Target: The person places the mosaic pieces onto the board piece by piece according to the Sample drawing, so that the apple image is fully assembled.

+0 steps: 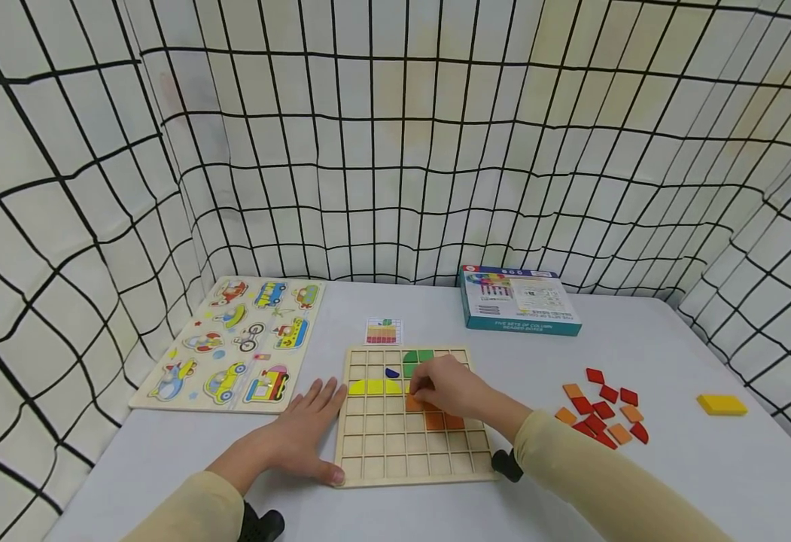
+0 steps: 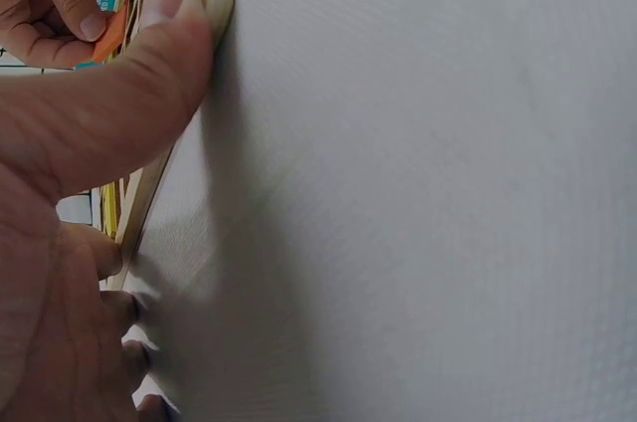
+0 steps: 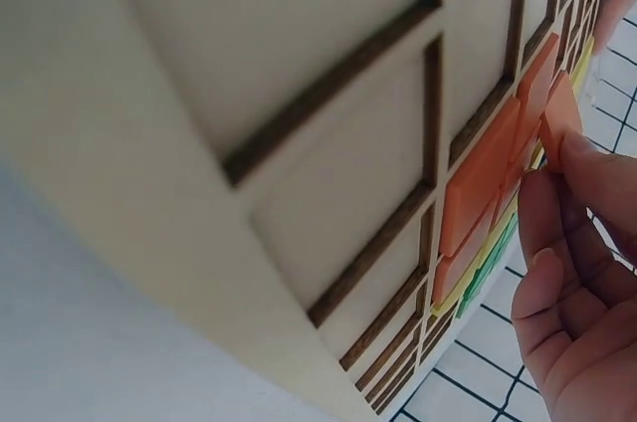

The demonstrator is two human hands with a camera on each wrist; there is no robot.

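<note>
A wooden grid board [image 1: 395, 444] lies on the table. My right hand [image 1: 445, 385] is over its upper middle and pinches an orange square tile [image 3: 561, 106] between thumb and fingers, close over the board. More orange tiles [image 1: 445, 421] sit in cells just beneath that hand. Yellow pieces [image 1: 375, 387] fill part of a row, partly hidden by the hand, with green pieces [image 1: 417, 357] and a small dark blue piece [image 1: 391, 373] above. My left hand [image 1: 300, 436] lies along the board's left edge, fingers spread and straight, thumb [image 2: 169, 4] at the near corner.
Loose red and orange tiles [image 1: 597, 409] are scattered right of the board. A yellow block [image 1: 722, 405] lies farther right. Behind the board are a small pattern card [image 1: 384, 331] and a flat box [image 1: 520, 301]. A vehicle puzzle board [image 1: 232, 346] lies at left. Black netting surrounds the table.
</note>
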